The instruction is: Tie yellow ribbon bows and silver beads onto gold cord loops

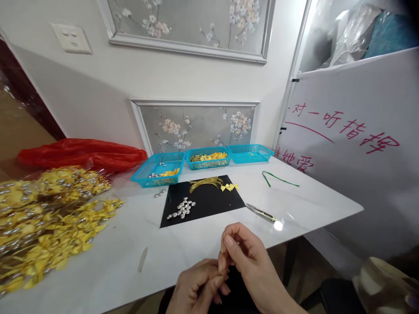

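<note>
Close together at the table's front edge, my left hand point(198, 285) and my right hand point(250, 261) are both closed in a pinch. Whatever lies between the fingertips is hidden or too small to name. Beyond them a black mat point(209, 208) bears several silver beads point(183, 208), a bundle of thin gold strands point(205, 183) and a few yellow petal-like pieces point(229, 187). A slim pointed metal tool resembling thread snips point(262, 213) lies just right of the mat, nearest my right hand.
Three blue plastic baskets point(250, 159) line the wall, holding beads and yellow pieces. Yellow strung garlands with silver beads point(62, 231) heap at the left, before a red mesh bag point(81, 150). A green tie point(278, 179) lies right. A whiteboard point(353, 183) stands beyond the table.
</note>
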Tool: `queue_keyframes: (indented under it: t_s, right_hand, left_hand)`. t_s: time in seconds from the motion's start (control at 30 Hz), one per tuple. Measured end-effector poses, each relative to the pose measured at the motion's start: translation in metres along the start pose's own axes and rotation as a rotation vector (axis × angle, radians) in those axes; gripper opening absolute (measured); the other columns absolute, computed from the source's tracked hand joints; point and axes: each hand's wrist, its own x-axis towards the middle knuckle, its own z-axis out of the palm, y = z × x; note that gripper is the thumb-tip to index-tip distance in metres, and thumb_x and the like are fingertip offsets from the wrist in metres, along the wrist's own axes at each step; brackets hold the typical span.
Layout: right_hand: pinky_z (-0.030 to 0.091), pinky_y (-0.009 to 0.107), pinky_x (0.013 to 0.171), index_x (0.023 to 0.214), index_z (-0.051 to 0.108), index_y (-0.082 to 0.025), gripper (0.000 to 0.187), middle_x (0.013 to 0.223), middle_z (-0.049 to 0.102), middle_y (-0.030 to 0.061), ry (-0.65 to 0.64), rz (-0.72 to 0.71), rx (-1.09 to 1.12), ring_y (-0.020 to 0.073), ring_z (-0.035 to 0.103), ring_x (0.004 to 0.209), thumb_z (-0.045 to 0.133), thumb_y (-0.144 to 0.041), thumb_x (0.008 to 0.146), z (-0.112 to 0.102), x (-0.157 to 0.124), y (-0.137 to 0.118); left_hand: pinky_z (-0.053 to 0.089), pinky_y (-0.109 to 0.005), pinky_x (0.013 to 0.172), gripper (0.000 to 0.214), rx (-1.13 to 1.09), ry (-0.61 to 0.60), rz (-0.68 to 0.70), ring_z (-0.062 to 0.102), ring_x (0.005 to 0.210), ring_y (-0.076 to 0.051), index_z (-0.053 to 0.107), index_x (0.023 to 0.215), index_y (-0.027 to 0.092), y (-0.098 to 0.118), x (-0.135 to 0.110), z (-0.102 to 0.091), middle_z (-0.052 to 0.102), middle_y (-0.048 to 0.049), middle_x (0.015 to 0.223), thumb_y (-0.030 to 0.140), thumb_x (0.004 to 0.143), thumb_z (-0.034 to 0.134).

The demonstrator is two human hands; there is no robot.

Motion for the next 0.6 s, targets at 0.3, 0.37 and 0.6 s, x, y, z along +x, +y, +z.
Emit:
queue_keyframes:
  t_s: [0.3, 0.37, 0.6]
  right_hand:
    - [0.049, 0.026, 0.060, 0.084, 0.053, -0.020, 0.038, 0.061, 0.059, -0.0029, -0.074, 0.001, -0.075, 0.0118, 0.057, 0.055, 0.064, -0.054, 0.094, -0.004, -0.002, 0.001]
    - [0.048, 0.026, 0.060, 0.082, 0.054, -0.019, 0.039, 0.061, 0.059, -0.0026, -0.052, 0.004, -0.100, 0.0116, 0.055, 0.055, 0.064, -0.055, 0.093, -0.004, -0.004, -0.001]
    - [0.045, 0.027, 0.059, 0.077, 0.056, -0.020, 0.048, 0.056, 0.059, -0.0009, -0.054, 0.093, -0.175, 0.0136, 0.054, 0.053, 0.068, -0.066, 0.085, -0.001, -0.010, 0.000]
  left_hand:
    - [0.043, -0.024, 0.063, 0.023, -0.116, 0.014, -0.077, 0.058, 0.063, -0.016, 0.081, 0.060, 0.021, -0.015, 0.001, -0.011, 0.073, -0.0036, 0.064, 0.039, 0.074, 0.084]
    - [0.044, -0.026, 0.067, 0.023, -0.203, 0.038, -0.095, 0.060, 0.066, -0.016, 0.079, 0.057, 0.021, -0.017, -0.002, -0.012, 0.075, -0.0042, 0.068, 0.037, 0.071, 0.087]
    - [0.040, -0.027, 0.060, 0.031, -0.405, 0.069, -0.113, 0.059, 0.059, -0.014, 0.072, 0.054, 0.017, -0.019, -0.009, -0.014, 0.072, -0.0036, 0.064, 0.038, 0.058, 0.095]
